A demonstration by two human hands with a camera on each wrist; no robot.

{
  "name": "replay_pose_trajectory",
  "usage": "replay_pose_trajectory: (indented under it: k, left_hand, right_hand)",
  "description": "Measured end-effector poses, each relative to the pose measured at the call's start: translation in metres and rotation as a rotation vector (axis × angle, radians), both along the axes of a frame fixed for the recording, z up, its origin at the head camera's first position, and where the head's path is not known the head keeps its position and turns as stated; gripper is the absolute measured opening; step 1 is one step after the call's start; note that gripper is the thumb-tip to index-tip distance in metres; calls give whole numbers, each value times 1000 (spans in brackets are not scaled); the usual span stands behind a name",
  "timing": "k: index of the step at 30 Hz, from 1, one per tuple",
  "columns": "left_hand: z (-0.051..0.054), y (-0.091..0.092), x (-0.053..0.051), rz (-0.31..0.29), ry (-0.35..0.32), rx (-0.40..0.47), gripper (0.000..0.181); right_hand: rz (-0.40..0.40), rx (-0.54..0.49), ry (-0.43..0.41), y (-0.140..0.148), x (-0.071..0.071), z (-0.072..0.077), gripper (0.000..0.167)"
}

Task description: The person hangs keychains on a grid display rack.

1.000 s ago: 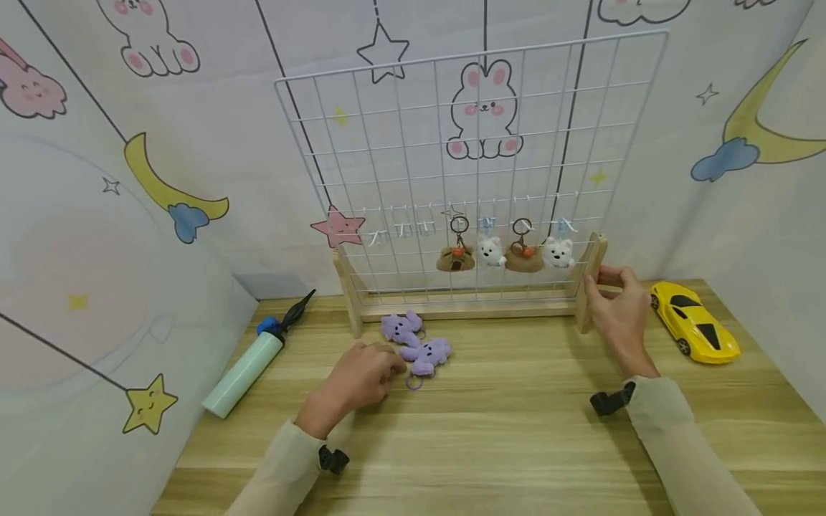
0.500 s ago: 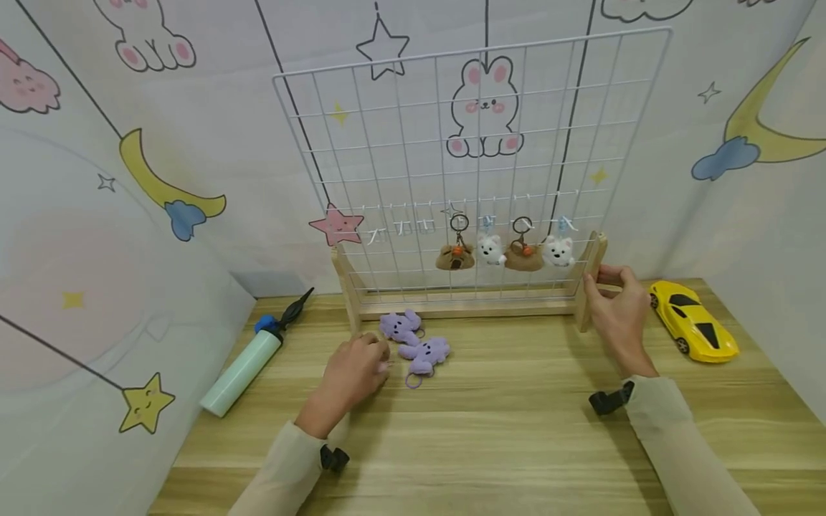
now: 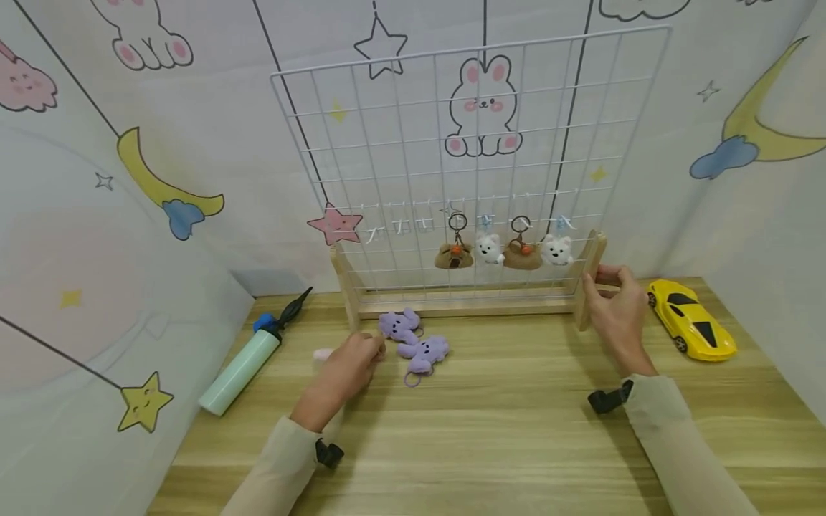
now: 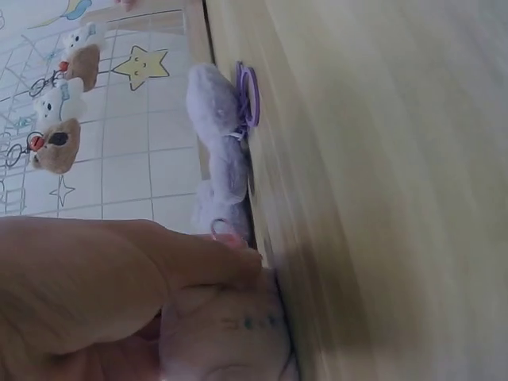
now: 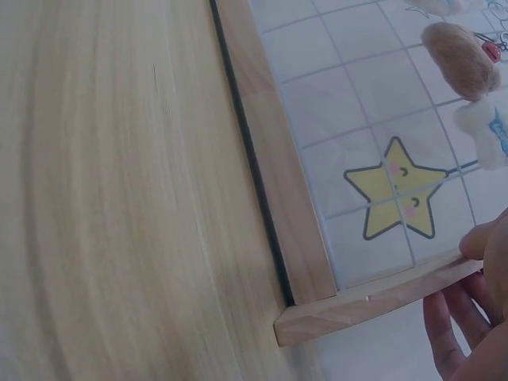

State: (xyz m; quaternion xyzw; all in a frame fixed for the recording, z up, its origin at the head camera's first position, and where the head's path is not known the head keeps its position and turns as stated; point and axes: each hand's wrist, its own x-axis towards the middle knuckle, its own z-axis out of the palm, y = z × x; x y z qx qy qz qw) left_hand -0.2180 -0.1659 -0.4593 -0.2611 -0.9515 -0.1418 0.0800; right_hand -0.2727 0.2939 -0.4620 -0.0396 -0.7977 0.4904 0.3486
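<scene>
My left hand is low over the table and pinches a pale pink plush keychain. Most of the plush is hidden behind the fingers; a small ring shows by the fingertips in the left wrist view. Two purple plush keychains lie just right of this hand, one with a purple ring. My right hand grips the right wooden post of a white wire grid rack, thumb on one side and fingers on the other.
Brown plush keychains and white bear keychains hang on the grid's right half, with bare hooks to their left. A mint-green hand pump lies at the left, a yellow toy car at the right.
My left hand has drawn slightly left, away from the purple plushes. A pale pink end now shows on its left side. The right hand stays on the post.
</scene>
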Motion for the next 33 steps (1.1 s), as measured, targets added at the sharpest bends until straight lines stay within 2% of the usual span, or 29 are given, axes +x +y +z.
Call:
replay_pose_trajectory:
  k: [3,6,9,14,17,21,28,31,33]
  left_hand:
    - [3,0,-2,-7,-43,54,8]
    - [12,1,-2,-10,-69,153,8]
    - [26,5,-1,-52,-21,273,11]
    - [55,19,-7,-142,116,501,17]
    - [68,29,-13,-156,177,632,20]
    - [76,43,-22,-155,223,783,22]
    - [81,72,-33,-119,179,1030,20]
    - [87,82,-35,-93,118,1158,17]
    - [91,89,-37,-78,40,1293,18]
  right_hand:
    - [7,10,-1,0,-1,-1,35]
    - [3,22,4,-1,0,0,35]
    - [-4,24,2,0,0,-1,35]
    - [-10,22,-4,1,0,0,36]
    - [-14,15,-9,1,0,0,35]
    - [-16,15,-21,1,-1,-3,35]
    - [-31,26,-17,0,-2,-4,34]
    - [-36,23,-11,-1,-2,-3,34]
    - [-36,18,-9,-2,-2,-3,34]
